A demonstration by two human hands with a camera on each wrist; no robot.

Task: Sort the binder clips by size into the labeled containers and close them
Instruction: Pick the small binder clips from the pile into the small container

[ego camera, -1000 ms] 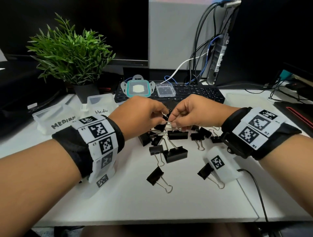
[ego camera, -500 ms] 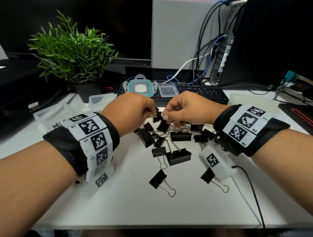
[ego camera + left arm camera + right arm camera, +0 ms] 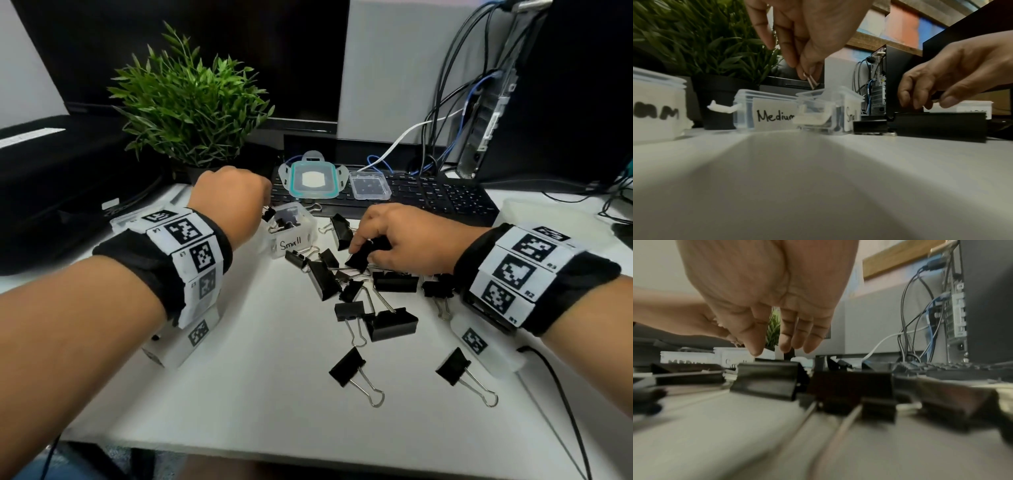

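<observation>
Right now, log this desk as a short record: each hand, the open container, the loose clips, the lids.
left hand: pinches a small clip by its wire handle over the Small container
right hand: grip on a black clip at the pile
Small container: open, clips inside
Medium container: beside it
loose clips: mixed sizes on the desk
lids: two, resting on the keyboard
</observation>
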